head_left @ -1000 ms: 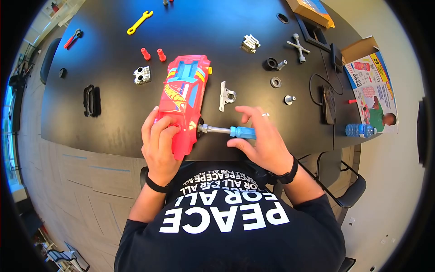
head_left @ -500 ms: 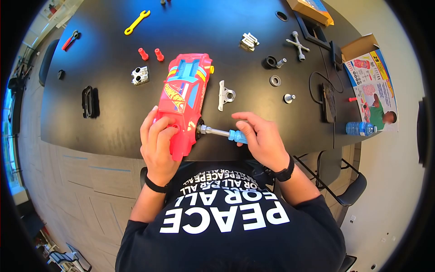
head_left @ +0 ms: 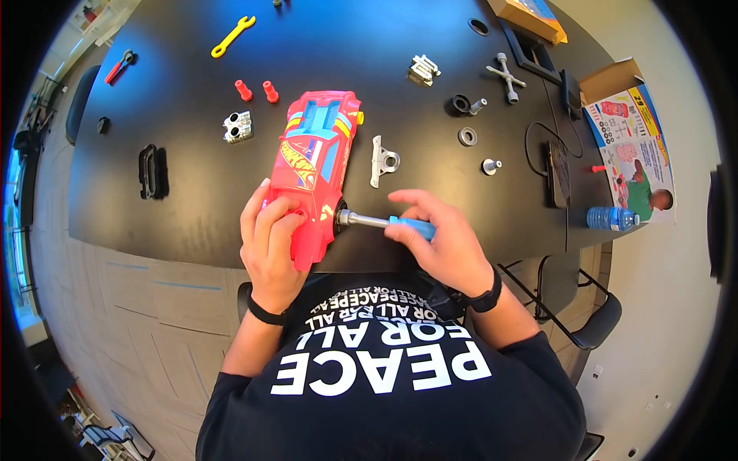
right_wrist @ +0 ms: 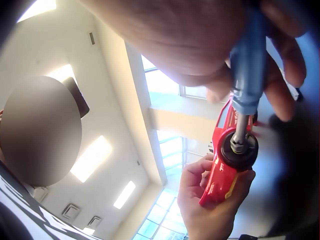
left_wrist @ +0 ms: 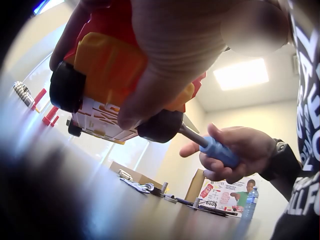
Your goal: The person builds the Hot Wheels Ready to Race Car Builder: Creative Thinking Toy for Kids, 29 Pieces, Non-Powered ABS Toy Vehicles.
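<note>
My left hand (head_left: 270, 250) grips the near end of a red toy car (head_left: 311, 165), fingers over the body and thumb beneath, as the left wrist view shows. The car's roof faces up and it is tilted slightly. My right hand (head_left: 453, 244) holds a blue-handled nut driver (head_left: 369, 220), with thumb and fingers round the handle. Its metal shaft runs to the car's side, where the socket end meets the middle of a black wheel (right_wrist: 251, 156). In the left wrist view, the car's orange underside (left_wrist: 107, 62) and another black wheel (left_wrist: 67, 86) show.
On the black table (head_left: 207, 207) lie a silver bracket (head_left: 383, 162), a silver engine piece (head_left: 237, 127), two red pegs (head_left: 270, 92), a yellow wrench (head_left: 233, 37), a cross-shaped wrench (head_left: 506, 78) and a black part (head_left: 150, 172). A water bottle (head_left: 611, 218) and phone (head_left: 558, 177) are at right.
My right hand has moved on the handle: its fingers were spread apart, then closed in on it, and the handle has turned. The car and left hand have hardly moved.
</note>
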The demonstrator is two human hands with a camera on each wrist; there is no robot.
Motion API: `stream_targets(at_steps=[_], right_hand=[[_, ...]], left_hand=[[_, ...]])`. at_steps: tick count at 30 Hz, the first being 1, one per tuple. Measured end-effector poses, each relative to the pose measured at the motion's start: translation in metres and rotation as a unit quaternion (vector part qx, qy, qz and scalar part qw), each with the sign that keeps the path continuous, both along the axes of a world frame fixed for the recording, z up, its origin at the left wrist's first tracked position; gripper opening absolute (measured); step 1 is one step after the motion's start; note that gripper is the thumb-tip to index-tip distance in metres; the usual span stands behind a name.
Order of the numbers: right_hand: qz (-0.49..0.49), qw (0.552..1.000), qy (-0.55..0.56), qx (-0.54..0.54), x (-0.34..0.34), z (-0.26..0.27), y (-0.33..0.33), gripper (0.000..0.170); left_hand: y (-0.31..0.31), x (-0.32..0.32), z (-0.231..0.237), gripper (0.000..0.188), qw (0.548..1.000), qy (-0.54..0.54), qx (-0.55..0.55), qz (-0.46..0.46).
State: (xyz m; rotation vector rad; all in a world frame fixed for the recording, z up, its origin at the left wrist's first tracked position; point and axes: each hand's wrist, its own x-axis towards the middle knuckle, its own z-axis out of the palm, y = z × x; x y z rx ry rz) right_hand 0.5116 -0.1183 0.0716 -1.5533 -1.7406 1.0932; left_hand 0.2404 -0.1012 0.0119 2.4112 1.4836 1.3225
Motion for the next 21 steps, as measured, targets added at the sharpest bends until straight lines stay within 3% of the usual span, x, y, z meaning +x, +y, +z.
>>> stream_targets(at_steps=[4, 7, 9, 10, 12, 16, 18, 19, 21], right_hand=[[0.003, 1.0, 0.007, 0.021, 0.0, -0.016, 0.0, 0.049], [0.004, 0.994, -0.033, 0.103, -0.001, -0.005, 0.0, 0.049], [-0.016, 0.99, 0.06, -0.13, 0.003, -0.001, 0.003, 0.049], [-0.017, 0.99, 0.06, -0.13, 0.002, 0.0, 0.002, 0.049], [0.018, 1.0, 0.004, -0.008, -0.002, 0.002, 0.001, 0.048], [0.02, 0.999, 0.0, 0.029, 0.004, -0.006, 0.002, 0.048], [0.003, 0.989, 0.039, -0.142, 0.003, 0.0, 0.007, 0.04], [0.003, 0.989, 0.039, -0.142, 0.0, 0.001, 0.006, 0.04], [0.02, 0.993, -0.03, 0.115, -0.009, 0.002, 0.002, 0.024]], left_hand=[[0.0, -0.001, 0.001, 0.041, 1.0, 0.002, 0.001, -0.004], [0.0, 0.0, 0.003, 0.042, 1.0, -0.001, 0.002, -0.001], [0.001, 0.0, 0.002, 0.042, 1.0, 0.0, 0.005, -0.001], [0.001, -0.001, 0.001, 0.042, 1.0, 0.0, 0.008, -0.002], [0.001, 0.0, 0.003, 0.042, 1.0, 0.0, 0.005, -0.003], [0.001, -0.001, 0.003, 0.044, 1.0, 0.004, 0.006, -0.004], [0.001, -0.002, 0.002, 0.044, 1.0, 0.008, 0.008, -0.005], [0.002, -0.002, 0.002, 0.044, 1.0, 0.011, 0.011, -0.004], [0.002, -0.002, 0.003, 0.044, 1.0, 0.007, 0.008, -0.003]])
